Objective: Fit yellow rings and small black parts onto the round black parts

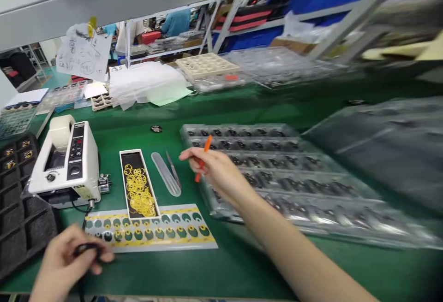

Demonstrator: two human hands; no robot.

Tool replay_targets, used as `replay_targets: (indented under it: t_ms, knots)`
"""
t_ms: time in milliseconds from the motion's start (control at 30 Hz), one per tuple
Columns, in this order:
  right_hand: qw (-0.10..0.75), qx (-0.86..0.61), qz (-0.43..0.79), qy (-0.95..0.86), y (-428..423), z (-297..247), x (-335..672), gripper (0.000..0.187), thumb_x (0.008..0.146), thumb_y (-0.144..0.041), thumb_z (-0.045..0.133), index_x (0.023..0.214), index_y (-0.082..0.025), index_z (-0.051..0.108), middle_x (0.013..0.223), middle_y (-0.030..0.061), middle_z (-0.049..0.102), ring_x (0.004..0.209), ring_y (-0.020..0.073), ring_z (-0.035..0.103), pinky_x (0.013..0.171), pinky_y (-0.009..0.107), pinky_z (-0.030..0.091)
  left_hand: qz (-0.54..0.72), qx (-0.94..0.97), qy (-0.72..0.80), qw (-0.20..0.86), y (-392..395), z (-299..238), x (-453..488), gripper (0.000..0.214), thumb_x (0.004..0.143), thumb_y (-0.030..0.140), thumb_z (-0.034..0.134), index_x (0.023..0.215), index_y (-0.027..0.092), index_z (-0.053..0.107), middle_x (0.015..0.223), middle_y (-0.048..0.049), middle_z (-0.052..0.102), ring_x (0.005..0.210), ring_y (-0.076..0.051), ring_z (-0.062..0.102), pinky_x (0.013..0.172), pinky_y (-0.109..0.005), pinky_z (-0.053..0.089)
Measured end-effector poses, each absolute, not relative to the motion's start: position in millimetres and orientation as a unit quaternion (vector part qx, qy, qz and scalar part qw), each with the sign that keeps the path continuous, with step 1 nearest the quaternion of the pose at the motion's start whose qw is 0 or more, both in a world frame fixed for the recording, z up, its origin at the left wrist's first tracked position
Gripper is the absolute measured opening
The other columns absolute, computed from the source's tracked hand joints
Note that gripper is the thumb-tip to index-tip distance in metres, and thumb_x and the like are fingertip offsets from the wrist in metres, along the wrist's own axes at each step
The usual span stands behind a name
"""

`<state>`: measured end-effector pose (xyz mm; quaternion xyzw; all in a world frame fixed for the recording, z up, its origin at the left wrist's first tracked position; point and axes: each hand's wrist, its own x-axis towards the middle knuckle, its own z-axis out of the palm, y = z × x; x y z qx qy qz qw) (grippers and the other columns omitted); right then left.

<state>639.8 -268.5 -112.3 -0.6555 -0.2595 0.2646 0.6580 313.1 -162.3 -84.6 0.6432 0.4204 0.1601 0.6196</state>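
1. While the two hands stand well apart from each other over the green worktop (173,274), each one is closed on something of its own.
2. The left hand (71,258), blurred, has its fingers curled around a small dark part (86,248) at the left end of the sticker sheet, near the front edge.
3. The right hand (216,168) grips an orange stick (208,143), which slants up out of the fist and pokes out below it too; this hand is in front of the clear tray's left side, and whether it touches the tray I cannot tell.
4. Between the hands lies the sticker sheet (154,243), white and yellow with two rows of dark green rounds.
5. A narrow white box (130,151) overlaps the sheet's back edge, with a heap of yellow rings (138,189) inside.
6. Just right of that box lie a clear sleeve (162,173) and a slim pointed metal tool (173,169), side by side.
7. Behind them, a dark round piece (156,128) lies alone.
8. Beyond the left hand stands a white tape dispenser (78,168) carrying a roll of tape (61,131); a black tray (20,228) with a few gold-coloured pieces (28,154) sits left of it.
9. The large clear tray (238,127) holds rows of dark pieces.
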Motion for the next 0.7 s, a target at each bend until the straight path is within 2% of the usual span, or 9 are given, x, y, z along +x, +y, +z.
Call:
replay_targets:
  t_ms: [67,133,200,267,367,533,700]
  knots:
    - [0.686,-0.612,0.282,-0.274,-261.7,-113.0,631.7,0.047,0.069,-0.065,0.065,0.066,-0.018,0.066,0.06,0.0008,0.048,0.055,0.0131,0.039,0.052,0.028,0.032,0.063,0.615,0.334,0.711,-164.9,-91.4,360.8,0.038,0.065,0.049,0.079,0.071,0.019,0.056,0.078,-0.0071,0.075,0.071,-0.024,0.071,0.057,-0.029,0.056]
    - [0.709,-0.564,0.309,-0.29,-258.3,-114.1,622.6,0.045,0.073,-0.064,0.064,0.065,-0.019,0.065,0.073,0.0046,0.058,0.065,0.0156,0.049,0.061,0.029,0.042,0.034,0.589,0.293,0.753,-159.0,-98.6,394.8,0.043,0.066,0.048,0.08,0.087,0.018,0.058,0.078,-0.0075,0.074,0.074,-0.022,0.072,0.06,-0.025,0.056]
    - [0.707,-0.543,0.338,-0.302,-259.4,-116.6,613.9,0.048,0.077,-0.066,0.06,0.066,-0.02,0.065,0.073,0.004,0.057,0.069,0.0168,0.053,0.067,0.031,0.046,0.04,0.576,0.284,0.766,-149.2,-107.2,412.7,0.055,0.066,0.045,0.081,0.108,0.018,0.056,0.075,-0.0053,0.074,0.075,-0.021,0.073,0.063,-0.025,0.056]
    - [0.69,-0.541,0.37,-0.306,-263.8,-120.5,606.4,0.052,0.08,-0.07,0.054,0.071,-0.02,0.066,0.063,0.0007,0.051,0.06,0.0147,0.05,0.06,0.029,0.045,0.056,0.571,0.284,0.769,-139.8,-116.5,417.5,0.064,0.067,0.043,0.081,0.12,0.018,0.054,0.072,-0.003,0.073,0.073,-0.02,0.073,0.064,-0.026,0.057]
    - [0.673,-0.538,0.409,-0.301,-270.9,-127.1,596.3,0.053,0.084,-0.069,0.049,0.082,-0.02,0.068,0.058,-0.0019,0.047,0.049,0.0112,0.042,0.05,0.027,0.041,0.072,0.57,0.292,0.765,-130.5,-127.9,412.8,0.059,0.068,0.042,0.08,0.117,0.017,0.059,0.069,-0.0012,0.071,0.074,-0.02,0.073,0.066,-0.027,0.058]
    - [0.651,-0.499,0.436,-0.369,-274.0,-133.9,579.6,0.04,0.086,-0.058,0.057,0.081,-0.021,0.071,0.073,0.0038,0.06,0.063,0.0151,0.056,0.061,0.03,0.049,0.096,0.542,0.301,0.778,-124.9,-130.0,406.1,0.041,0.075,0.034,0.074,0.113,0.02,0.064,0.075,0.0011,0.067,0.07,-0.014,0.067,0.079,-0.032,0.058]
    - [0.615,-0.518,0.441,-0.399,-272.2,-140.1,569.3,0.027,0.087,-0.046,0.063,0.087,-0.02,0.071,0.079,0.0058,0.065,0.071,0.0167,0.061,0.064,0.03,0.052,0.108,0.486,0.291,0.817,-128.2,-121.0,405.4,0.035,0.081,0.026,0.062,0.116,0.021,0.063,0.083,-0.0019,0.064,0.094,-0.019,0.063,0.095,-0.041,0.053]
